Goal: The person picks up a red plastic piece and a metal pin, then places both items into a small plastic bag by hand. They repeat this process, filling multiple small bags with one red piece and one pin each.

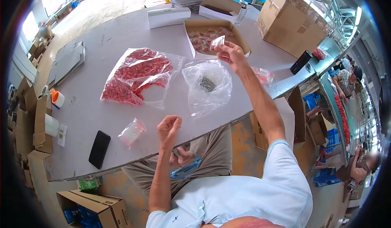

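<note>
My right hand reaches out over a shallow cardboard tray. Its fingers pinch a small clear plastic bag. Several small bags with red bits lie in that tray. My left hand is closed above the table's front edge, and I cannot see whether anything is inside it. Ahead of it stands an open clear bag holding small metal pieces. To the left lies a big clear bag of red plastic pieces. A stack of empty-looking zip bags rests near my left hand.
A black phone lies at the table's front left, beside a carton with tape rolls. A large cardboard box, a black cylinder and more small bags are on the right. Co-workers sit further right.
</note>
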`<action>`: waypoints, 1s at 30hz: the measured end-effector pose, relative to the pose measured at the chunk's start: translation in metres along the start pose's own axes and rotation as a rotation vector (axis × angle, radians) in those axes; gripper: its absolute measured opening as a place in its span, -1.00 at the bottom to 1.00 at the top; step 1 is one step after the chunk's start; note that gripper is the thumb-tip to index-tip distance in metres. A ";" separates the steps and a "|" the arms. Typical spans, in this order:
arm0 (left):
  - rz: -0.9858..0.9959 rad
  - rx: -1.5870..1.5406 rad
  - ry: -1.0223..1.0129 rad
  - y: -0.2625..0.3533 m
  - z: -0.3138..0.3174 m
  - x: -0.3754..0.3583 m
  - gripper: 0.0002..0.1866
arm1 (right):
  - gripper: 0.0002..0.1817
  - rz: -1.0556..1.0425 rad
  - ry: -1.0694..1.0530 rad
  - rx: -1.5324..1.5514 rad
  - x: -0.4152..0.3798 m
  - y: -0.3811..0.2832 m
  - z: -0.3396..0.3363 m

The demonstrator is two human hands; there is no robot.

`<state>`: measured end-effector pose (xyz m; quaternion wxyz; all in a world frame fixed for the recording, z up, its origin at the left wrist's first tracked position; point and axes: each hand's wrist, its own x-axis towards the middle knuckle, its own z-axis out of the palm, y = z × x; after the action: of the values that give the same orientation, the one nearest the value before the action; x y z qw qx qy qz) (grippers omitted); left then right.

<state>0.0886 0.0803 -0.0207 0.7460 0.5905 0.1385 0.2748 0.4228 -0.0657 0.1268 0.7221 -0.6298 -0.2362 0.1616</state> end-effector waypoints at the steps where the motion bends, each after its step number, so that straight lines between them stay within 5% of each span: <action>1: 0.000 -0.004 0.003 -0.001 0.001 -0.001 -0.93 | -0.78 0.073 0.037 0.013 0.001 -0.002 0.001; 3: -0.011 -0.019 0.013 -0.002 0.001 -0.001 -0.94 | -0.75 0.152 0.057 0.024 -0.007 -0.001 0.010; 5: 0.043 0.172 0.075 -0.004 0.001 -0.002 -0.96 | -0.75 0.185 -0.252 -0.238 -0.045 0.030 0.037; 9: 0.352 0.407 0.041 0.029 -0.001 -0.022 -0.89 | -0.73 0.116 -0.499 -0.539 -0.103 0.073 0.095; 14: 0.645 0.777 0.134 0.059 -0.059 -0.071 -0.82 | -0.78 0.208 -0.584 -0.411 -0.150 0.104 0.163; 21: 0.676 1.127 0.391 0.070 -0.124 -0.064 -0.83 | -0.82 0.025 -0.663 -0.388 -0.151 0.118 0.233; 23: 0.546 1.163 0.367 0.069 -0.123 -0.059 -0.83 | -0.81 -0.127 -0.672 -0.538 -0.144 0.121 0.251; 30: 0.464 1.176 0.340 0.057 -0.128 -0.060 -0.82 | -0.71 -0.046 -0.760 -0.693 -0.137 0.119 0.281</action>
<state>-0.0423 0.1574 -0.0068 0.1876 0.8630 0.2506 0.3966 0.1632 0.1137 0.0177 0.3377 -0.7234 -0.5355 0.2754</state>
